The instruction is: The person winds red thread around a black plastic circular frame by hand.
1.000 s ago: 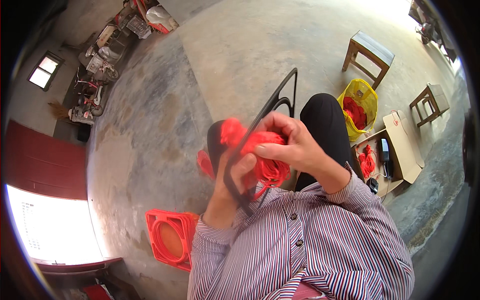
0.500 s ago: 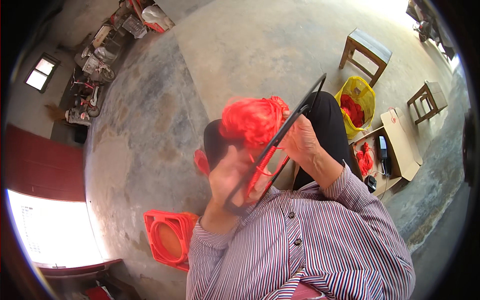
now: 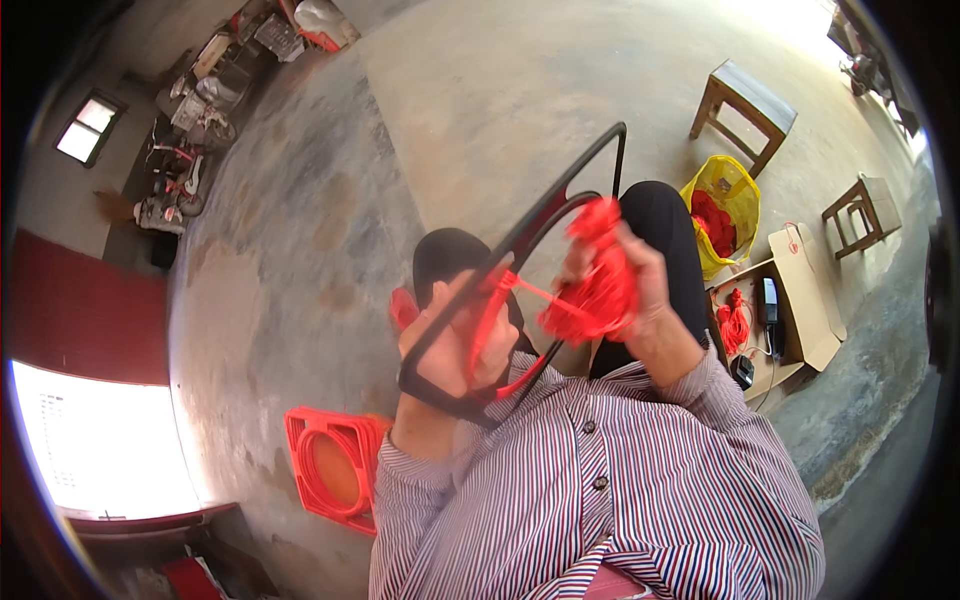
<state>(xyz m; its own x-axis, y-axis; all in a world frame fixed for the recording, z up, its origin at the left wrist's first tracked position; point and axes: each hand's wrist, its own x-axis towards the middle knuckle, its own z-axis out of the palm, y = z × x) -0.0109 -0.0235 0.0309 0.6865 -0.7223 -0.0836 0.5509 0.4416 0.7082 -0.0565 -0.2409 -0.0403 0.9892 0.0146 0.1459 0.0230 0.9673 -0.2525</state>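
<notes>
A black frame (image 3: 545, 215) with rounded corners stands tilted across my lap. My left hand (image 3: 437, 345) is closed round its lower left part, where red cord (image 3: 489, 318) is wrapped about one side. In my right hand (image 3: 651, 285) is a thick bundle of red cord (image 3: 597, 285), gripped in closed fingers to the right of the frame. One strand runs taut from the bundle to the wrapped side. Both hands are somewhat blurred, and the fingers behind the frame are partly hidden.
On the floor at left lies a red plastic frame (image 3: 300, 450) with an open round middle. To the right stand a yellow bag (image 3: 745, 215) holding red material and a cardboard box (image 3: 815, 310) with red cord and black devices. Two wooden stools (image 3: 750, 95) are farther back.
The cord bundle has moved from the frame's left side to its right, now in my right hand. The frame has shifted slightly left, and my left hand now grips it.
</notes>
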